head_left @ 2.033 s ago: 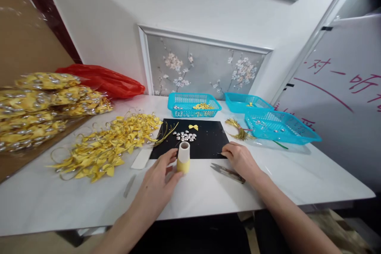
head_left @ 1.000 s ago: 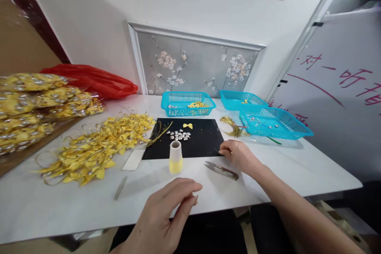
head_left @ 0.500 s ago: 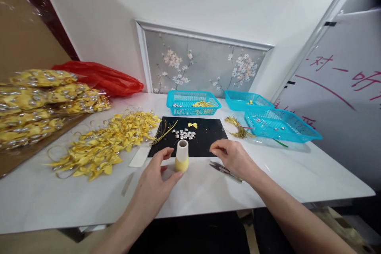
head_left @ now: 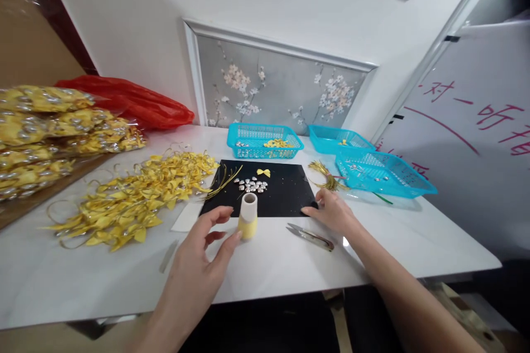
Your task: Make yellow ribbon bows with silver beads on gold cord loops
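A small bottle-like holder (head_left: pixel 248 218), white above and yellow below with an open top, stands upright on the table. My left hand (head_left: pixel 205 251) curves around its left side, fingers apart; the thumb tip is at its lower part, and I cannot tell whether it presses. At the right edge of the black mat (head_left: pixel 285 193), my right hand (head_left: pixel 333 212) rests low with thumb and forefinger parted. No held object shows there. Thread snips (head_left: pixel 310 237) lie just in front of it. On the mat are silvery heart-shaped beads (head_left: pixel 250 186) and a yellow bow (head_left: pixel 264 172).
Yellow ribbon pieces with wires (head_left: pixel 136 198) are heaped at left, beside bagged ones (head_left: pixel 53 127) and a red bag (head_left: pixel 128 102). Blue baskets (head_left: pixel 265 151) stand at the back and right (head_left: pixel 385 174). A bundle of golden wires (head_left: pixel 327 176) lies beyond my right hand.
My right hand has moved slightly right, and its pinched fingers have parted at the mat's edge. The left hand stays by the holder. The whole view has shifted a little.
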`<state>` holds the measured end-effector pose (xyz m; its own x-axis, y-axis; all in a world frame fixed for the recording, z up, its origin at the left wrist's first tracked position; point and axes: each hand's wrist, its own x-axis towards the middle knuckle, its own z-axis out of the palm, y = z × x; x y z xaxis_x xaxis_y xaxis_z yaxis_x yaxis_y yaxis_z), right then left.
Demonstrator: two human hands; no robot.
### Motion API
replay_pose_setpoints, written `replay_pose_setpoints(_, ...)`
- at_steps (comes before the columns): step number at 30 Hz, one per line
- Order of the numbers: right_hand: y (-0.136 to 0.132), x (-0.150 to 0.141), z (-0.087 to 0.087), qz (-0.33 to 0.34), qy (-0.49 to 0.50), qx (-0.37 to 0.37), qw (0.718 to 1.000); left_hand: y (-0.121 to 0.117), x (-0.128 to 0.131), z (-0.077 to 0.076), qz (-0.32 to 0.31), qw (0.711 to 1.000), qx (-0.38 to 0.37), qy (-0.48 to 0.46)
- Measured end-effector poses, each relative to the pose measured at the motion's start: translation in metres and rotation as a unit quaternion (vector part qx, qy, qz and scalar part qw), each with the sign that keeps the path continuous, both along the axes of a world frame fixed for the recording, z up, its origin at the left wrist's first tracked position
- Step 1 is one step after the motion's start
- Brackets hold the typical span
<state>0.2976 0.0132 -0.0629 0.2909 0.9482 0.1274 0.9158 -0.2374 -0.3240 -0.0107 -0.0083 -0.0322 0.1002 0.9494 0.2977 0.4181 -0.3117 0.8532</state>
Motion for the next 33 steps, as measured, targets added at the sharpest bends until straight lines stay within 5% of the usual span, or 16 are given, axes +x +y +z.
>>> replay_pose_setpoints(7,-0.011,0.010,0.010,-0.004,-0.036,-0.092,0.995,-0.004,-0.002,0.001,-0.005,1.000,0.001,0.004)
replay_pose_setpoints(21,-0.019,-0.025,0.027,0.034,-0.201,-0.080,0.976,-0.008,-0.015,0.003,-0.005,1.000,-0.001,-0.018)
replay_pose_setpoints(29,-0.022,-0.006,0.022,0.044,-0.105,-0.027,0.993,-0.014,-0.023,0.015,0.010,0.999,0.024,-0.022)
replay_pose_setpoints(33,-0.019,-0.001,0.032,0.077,0.000,0.013,0.997,-0.017,-0.024,0.020,0.009,0.997,0.070,-0.023)
